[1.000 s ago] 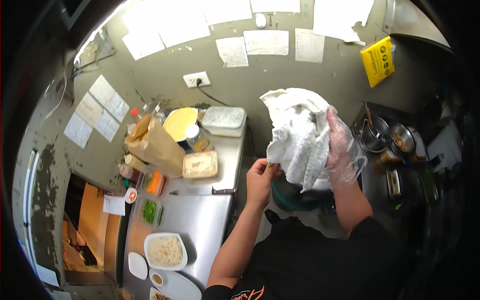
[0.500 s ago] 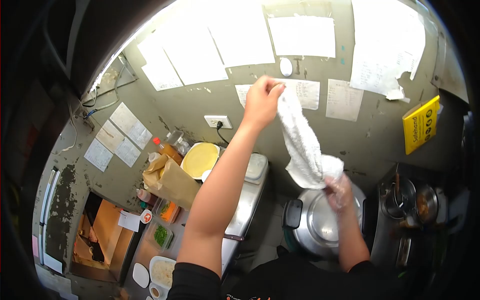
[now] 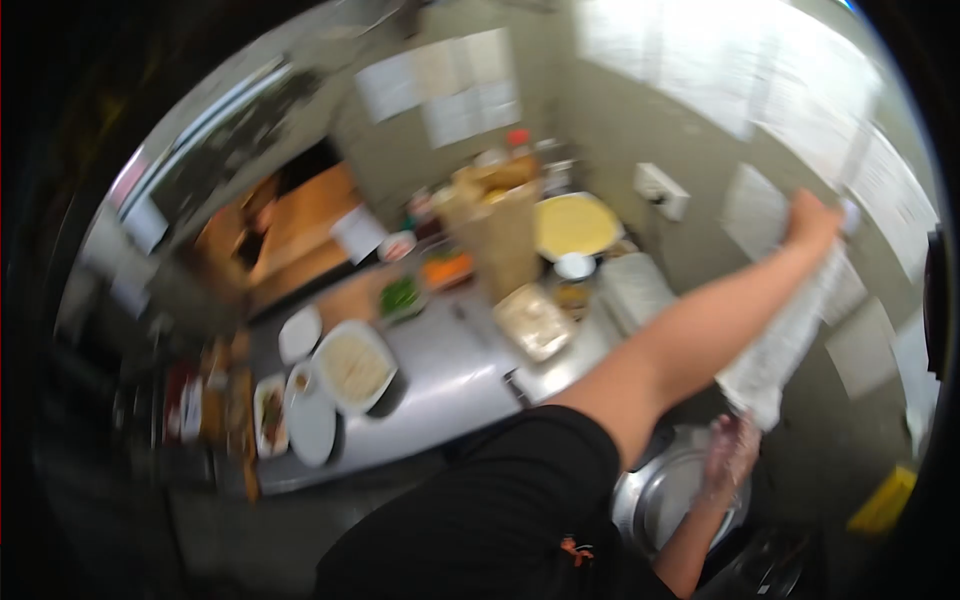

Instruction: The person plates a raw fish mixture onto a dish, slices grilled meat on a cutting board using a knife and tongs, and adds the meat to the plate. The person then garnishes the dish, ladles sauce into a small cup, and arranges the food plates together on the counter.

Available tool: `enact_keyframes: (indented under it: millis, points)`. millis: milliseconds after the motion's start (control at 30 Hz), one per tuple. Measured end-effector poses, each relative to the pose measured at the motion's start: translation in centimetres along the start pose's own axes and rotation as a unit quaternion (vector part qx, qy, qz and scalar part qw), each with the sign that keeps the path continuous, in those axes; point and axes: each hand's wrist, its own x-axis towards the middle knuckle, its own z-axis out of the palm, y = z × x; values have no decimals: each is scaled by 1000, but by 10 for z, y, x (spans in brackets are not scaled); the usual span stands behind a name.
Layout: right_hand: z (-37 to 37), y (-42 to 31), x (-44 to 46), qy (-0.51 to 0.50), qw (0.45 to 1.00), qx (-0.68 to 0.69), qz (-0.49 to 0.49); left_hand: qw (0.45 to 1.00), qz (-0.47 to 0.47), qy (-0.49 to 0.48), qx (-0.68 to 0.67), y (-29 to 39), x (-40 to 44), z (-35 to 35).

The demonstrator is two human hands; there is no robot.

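A white towel (image 3: 785, 355) hangs stretched at a slant near the wall on the right. My left hand (image 3: 815, 222) is closed around its upper end, arm reaching far out. At the lower end, my right hand (image 3: 733, 452), in a clear plastic glove, grips the cloth; blur softens the fingers. Just below and beside that hand is a large round metal pot (image 3: 660, 490) with its lid on, partly covered by my forearm.
To the left runs a steel counter (image 3: 450, 375) with a paper bag (image 3: 492, 225), a yellow round tub (image 3: 577, 226), a container of chopped greens (image 3: 400, 297) and a white bowl (image 3: 355, 365). A wall socket (image 3: 661, 190) sits above; a yellow packet (image 3: 885, 500) is low right.
My view has swung left, bringing more of the counter into sight. Both hands keep hold of the towel and now appear further right and lower in the picture.
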Motion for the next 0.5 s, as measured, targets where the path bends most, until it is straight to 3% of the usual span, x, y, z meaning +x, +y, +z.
enact_keyframes:
  millis: [33,100,133,167,233,267,300,367,400,433,500]
  points:
    - [-13,14,9,-1,1000,-9,-10,993,-24,70,87,26,-35,-26]
    - [-18,29,9,-10,997,-23,71,981,169,98,7,-12,-74,-57]
    - [-14,26,0,-8,993,-41,108,972,230,34,-22,-13,-114,-92]
    - [-24,40,6,-54,984,-85,149,983,164,-55,-53,-14,-152,-135]
    - [-11,57,-7,-126,966,-160,162,963,185,-181,68,-26,-220,-233]
    - [22,63,-29,-153,960,-191,140,961,118,-208,137,-32,-258,-282]
    - [38,72,-30,-170,933,-256,189,966,-7,-187,181,-53,-297,-327]
    - [77,91,-44,-217,883,-340,238,932,-221,-2,288,-90,-380,-418]
    - [104,100,-60,-248,867,-361,237,887,-220,109,391,-109,-421,-466]
    - [135,101,-75,-303,830,-400,244,851,-233,280,378,-118,-454,-504]
    - [168,140,-81,-449,757,-405,247,739,-310,468,372,-128,-504,-587]
